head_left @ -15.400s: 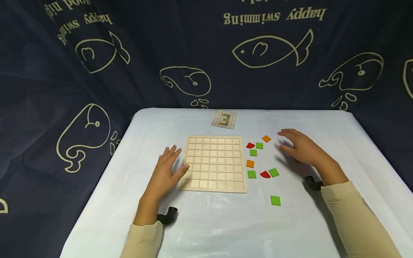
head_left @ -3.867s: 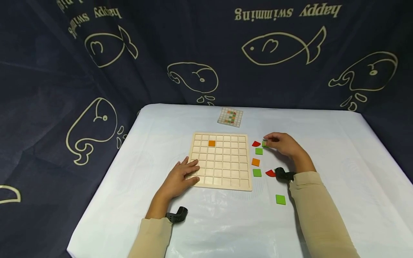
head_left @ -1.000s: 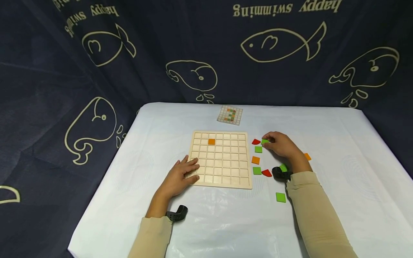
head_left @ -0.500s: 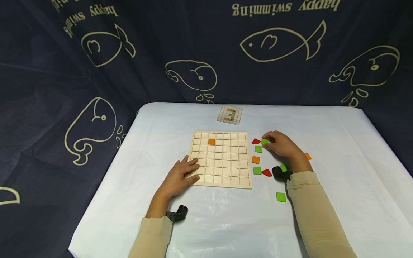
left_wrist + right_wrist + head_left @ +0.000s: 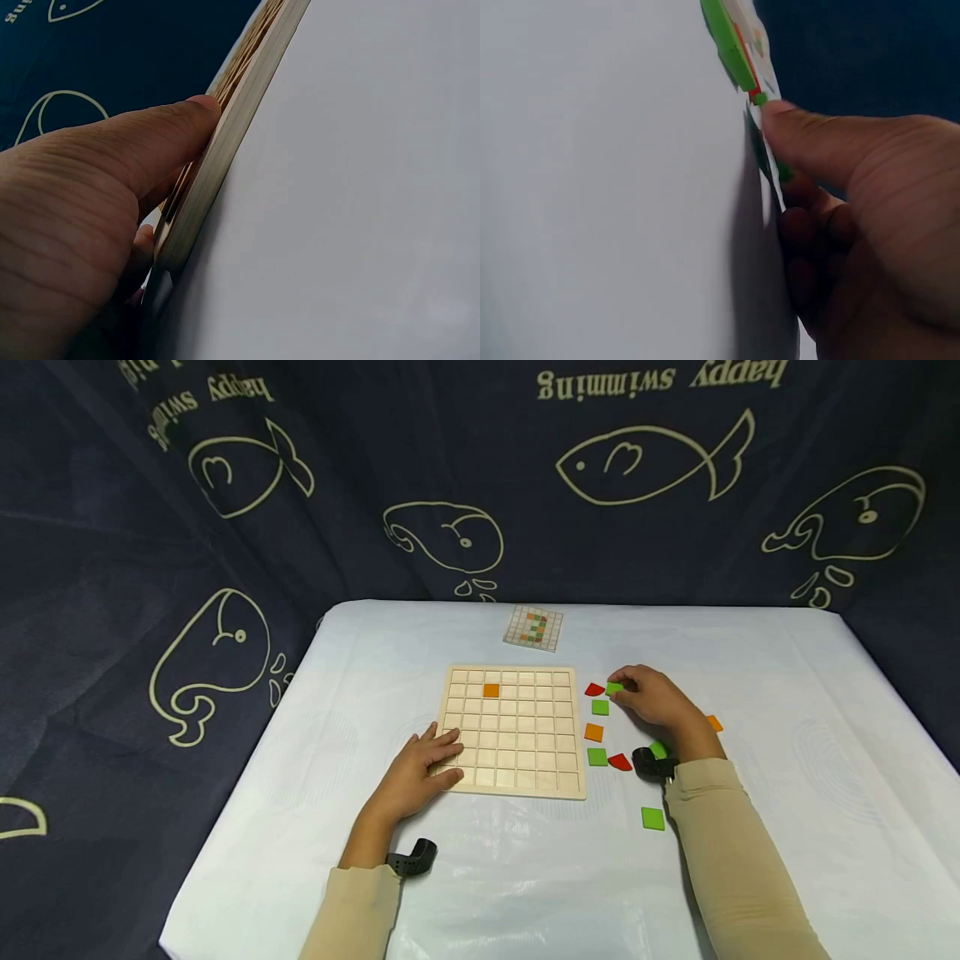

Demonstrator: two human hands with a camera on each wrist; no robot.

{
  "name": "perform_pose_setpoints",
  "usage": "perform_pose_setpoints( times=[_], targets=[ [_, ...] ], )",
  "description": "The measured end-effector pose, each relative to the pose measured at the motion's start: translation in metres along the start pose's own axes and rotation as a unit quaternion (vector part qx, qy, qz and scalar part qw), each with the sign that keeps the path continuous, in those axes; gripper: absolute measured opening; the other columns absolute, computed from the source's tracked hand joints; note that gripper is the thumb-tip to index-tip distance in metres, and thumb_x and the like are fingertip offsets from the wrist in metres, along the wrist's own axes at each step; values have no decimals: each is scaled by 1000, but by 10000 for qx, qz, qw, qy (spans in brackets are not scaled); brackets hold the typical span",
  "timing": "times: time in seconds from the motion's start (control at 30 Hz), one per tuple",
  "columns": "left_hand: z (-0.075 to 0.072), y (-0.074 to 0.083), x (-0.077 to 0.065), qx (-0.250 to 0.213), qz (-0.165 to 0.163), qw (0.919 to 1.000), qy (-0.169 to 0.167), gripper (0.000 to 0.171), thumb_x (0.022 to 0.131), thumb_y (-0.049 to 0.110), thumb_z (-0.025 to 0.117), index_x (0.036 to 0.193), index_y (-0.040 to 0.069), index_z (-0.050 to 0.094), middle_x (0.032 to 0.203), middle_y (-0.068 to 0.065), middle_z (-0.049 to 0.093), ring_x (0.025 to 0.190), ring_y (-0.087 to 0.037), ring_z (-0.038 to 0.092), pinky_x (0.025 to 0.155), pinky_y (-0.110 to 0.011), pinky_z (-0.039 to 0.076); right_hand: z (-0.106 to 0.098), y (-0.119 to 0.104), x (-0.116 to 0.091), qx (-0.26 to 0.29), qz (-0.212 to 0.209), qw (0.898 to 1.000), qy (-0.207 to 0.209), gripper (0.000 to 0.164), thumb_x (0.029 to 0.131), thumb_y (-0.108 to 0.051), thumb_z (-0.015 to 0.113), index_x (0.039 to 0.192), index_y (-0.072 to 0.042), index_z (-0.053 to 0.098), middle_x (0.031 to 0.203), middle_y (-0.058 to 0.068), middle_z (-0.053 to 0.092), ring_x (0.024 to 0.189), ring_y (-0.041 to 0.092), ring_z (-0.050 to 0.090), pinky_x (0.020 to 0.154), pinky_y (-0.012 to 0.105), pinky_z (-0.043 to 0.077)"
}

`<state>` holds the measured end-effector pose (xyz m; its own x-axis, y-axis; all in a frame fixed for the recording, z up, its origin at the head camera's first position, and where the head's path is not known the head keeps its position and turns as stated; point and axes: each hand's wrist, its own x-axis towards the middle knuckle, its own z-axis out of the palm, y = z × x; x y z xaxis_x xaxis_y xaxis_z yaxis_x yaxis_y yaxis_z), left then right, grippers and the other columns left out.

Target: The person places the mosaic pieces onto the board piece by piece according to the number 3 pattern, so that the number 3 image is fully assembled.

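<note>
My left hand [image 5: 417, 778] rests on the near left corner of the wooden grid board [image 5: 517, 760], fingers spread over it. Its thumb [image 5: 199, 105] lies along the board's edge in the left wrist view. One orange square tile [image 5: 491, 691] sits in a cell of the second row from the far side. Right of the board, my right hand [image 5: 648, 696] pinches a green square tile [image 5: 614, 689] at the table between thumb and fingers. In the right wrist view, the thumb [image 5: 802, 131] partly hides that tile. Beside it lie a red quarter-round tile [image 5: 594, 690] and another green tile [image 5: 600, 707].
A pattern card [image 5: 533, 627] lies beyond the board. Nearer on the right are an orange tile [image 5: 593, 732], a green tile [image 5: 597, 757], a red tile [image 5: 619, 762] and a green tile [image 5: 652, 818]. Another orange tile [image 5: 715, 723] lies behind my right forearm.
Since the oldest frame, an orange tile has come onto the board, my left hand has settled on the board, and my right hand has moved to the green tile. The last second shows almost no motion.
</note>
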<state>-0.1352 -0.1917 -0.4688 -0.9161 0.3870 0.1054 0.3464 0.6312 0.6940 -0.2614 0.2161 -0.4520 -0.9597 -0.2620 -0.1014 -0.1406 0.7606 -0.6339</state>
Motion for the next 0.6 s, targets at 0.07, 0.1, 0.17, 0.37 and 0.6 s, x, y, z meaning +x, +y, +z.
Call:
perform_pose_setpoints(
  times=[0.07,0.1,0.17,0.37,0.6],
  targets=[
    [0,-1,-1,-7,1,10000,0,47,93,26,71,134,6,63,150,-3,46,148,-30,21,119,-55,10,-1,-2,0,-2,18,10000,-10,27,98,-12,61,122,0,62,117,19,58,104,34,49,97,51,41],
    [0,-1,-1,-8,12,10000,2,47,93,27,71,134,6,63,150,-3,46,148,-30,21,119,-55,10,-1,-3,0,-1,6,10000,-6,27,98,-12,61,122,0,62,117,19,58,104,34,49,97,51,41],
    [-1,-1,-1,0,22,10000,-5,47,93,27,71,134,6,63,150,-3,46,148,-30,21,119,-55,10,-2,-4,0,14,-56,10000,9,26,99,-13,61,122,0,62,115,19,59,103,33,49,96,50,41],
    [-1,-1,-1,-22,-3,10000,-36,46,93,25,71,134,5,63,150,-3,46,148,-31,21,120,-54,10,-5,-12,1,102,-233,9997,16,24,98,-12,60,120,-1,62,108,16,57,100,32,47,90,47,40],
    [-1,1,-1,-42,-36,10000,-39,46,93,25,71,134,5,63,150,-3,46,148,-30,21,120,-54,10,-6,-26,7,142,-426,9990,25,25,100,-11,58,122,-1,61,115,18,58,104,33,48,95,49,41]
  ],
)
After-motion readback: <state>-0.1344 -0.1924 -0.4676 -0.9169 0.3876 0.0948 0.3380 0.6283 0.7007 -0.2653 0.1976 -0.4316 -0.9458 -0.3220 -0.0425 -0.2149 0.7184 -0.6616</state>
